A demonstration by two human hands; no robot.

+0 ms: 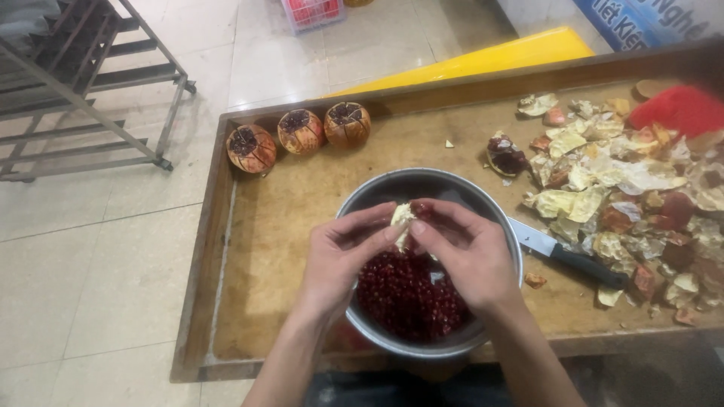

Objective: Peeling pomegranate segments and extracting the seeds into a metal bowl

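We pinch a pomegranate piece (403,219) between our left hand (343,252) and right hand (464,252), above the seed-filled metal bowl (494,218) on the table (286,226).

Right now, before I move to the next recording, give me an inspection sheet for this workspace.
Surface: wooden tray table with a raised rim, stained.
Job's things: metal bowl of red pomegranate seeds; a pale pith piece above it.
Clutter: peel heap at right; knife beside the bowl, blade toward it; three cut pomegranates in the far left corner.
Hands: left hand and right hand both pinch the pith piece over the bowl.
Cables: nothing seen.
Surroundings: tiled floor, metal rack at left, yellow board behind the table, a red thing at far right, blurred.
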